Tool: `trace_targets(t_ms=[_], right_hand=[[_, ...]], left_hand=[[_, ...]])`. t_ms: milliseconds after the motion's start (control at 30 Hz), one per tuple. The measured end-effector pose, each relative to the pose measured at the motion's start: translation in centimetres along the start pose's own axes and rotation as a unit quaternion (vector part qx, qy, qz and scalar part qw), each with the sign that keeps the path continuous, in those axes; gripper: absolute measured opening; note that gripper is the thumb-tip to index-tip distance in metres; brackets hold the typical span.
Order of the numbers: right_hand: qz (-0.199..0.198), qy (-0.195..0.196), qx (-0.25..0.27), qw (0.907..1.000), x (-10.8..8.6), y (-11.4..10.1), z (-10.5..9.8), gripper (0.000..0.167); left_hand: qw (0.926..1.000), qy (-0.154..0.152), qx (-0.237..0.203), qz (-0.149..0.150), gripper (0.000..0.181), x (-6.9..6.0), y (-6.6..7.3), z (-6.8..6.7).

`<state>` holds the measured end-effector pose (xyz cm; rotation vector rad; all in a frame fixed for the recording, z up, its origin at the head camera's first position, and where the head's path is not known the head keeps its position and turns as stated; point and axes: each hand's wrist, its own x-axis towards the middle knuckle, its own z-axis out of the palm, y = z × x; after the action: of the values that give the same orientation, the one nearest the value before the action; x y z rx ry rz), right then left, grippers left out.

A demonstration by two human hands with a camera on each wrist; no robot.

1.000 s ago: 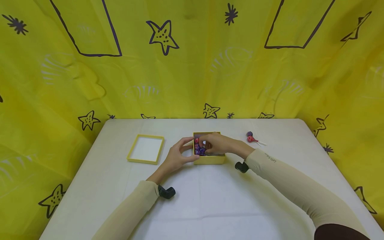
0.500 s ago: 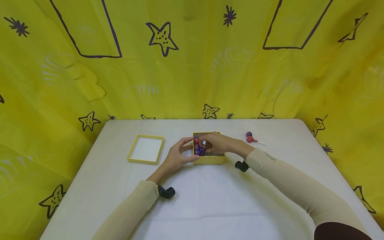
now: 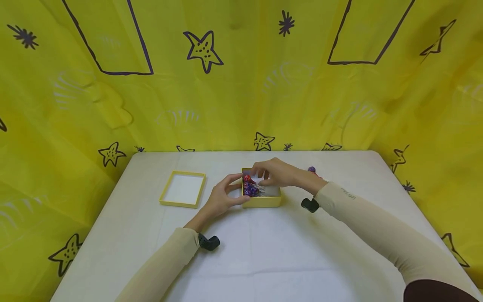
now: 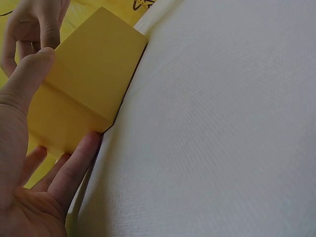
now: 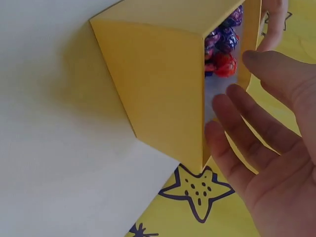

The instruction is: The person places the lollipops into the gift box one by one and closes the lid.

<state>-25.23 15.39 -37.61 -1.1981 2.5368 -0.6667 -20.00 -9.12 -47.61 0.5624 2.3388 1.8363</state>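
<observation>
A yellow box point(image 3: 261, 202) stands uncovered on the table, with several lollipops point(image 3: 250, 187) in red and purple wrappers lying inside. Their heads sit at the box's left side and the sticks point right. My left hand point(image 3: 220, 197) holds the box's left side; the left wrist view has the thumb on the rim and fingers against the wall. Just over the box's back right part hovers my right hand point(image 3: 281, 173). Its fingers point(image 5: 242, 131) are loosely bent with nothing between them in the right wrist view.
A yellow-rimmed lid point(image 3: 183, 188), white inside, lies on the table to the left. Right of the box, a purple lollipop head point(image 3: 311, 169) shows behind my right forearm, with a bit of red beside it. A yellow patterned curtain point(image 3: 241, 92) hangs behind the white-covered table point(image 3: 271, 251).
My right hand has risen out of the box and moved slightly back and right, its fingers loosened. More lollipops and sticks now show inside. My left hand keeps its place.
</observation>
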Motion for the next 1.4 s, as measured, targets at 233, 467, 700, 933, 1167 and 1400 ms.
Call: trace_targets(t_ms=[233,467,700,933,1167,1400], right_hand=[[0.006,0.032,-0.003,0.9995,-0.9,0.7,-1.0,0.035],[0.025,0.059,-0.025,0.9977,-2.1,1.7,-2.3,0.04],[0.052,0.076,-0.02,0.9956,-3.4,2.5,-3.1,0.043],[0.048,0.081,-0.029,0.9951,-4.5,3.4,-2.8,0.043],[0.088,0.081,-0.076,0.9899,-6.7,5.4,-2.3,0.045],[0.125,0.089,-0.075,0.9853,-9.2,7.6,-1.9,0.044]], left_hand=[[1.0,-0.001,0.003,-0.007,0.077,0.0,-0.1,0.0],[1.0,0.002,0.006,-0.006,0.077,0.1,-0.3,0.0],[0.9999,0.004,0.009,-0.006,0.077,0.1,-0.2,0.0],[1.0,0.0,0.006,0.001,0.077,0.1,-0.3,0.0],[1.0,-0.002,0.003,0.001,0.077,0.0,-0.4,0.0],[1.0,-0.001,0.008,0.001,0.077,0.0,-0.2,0.0]])
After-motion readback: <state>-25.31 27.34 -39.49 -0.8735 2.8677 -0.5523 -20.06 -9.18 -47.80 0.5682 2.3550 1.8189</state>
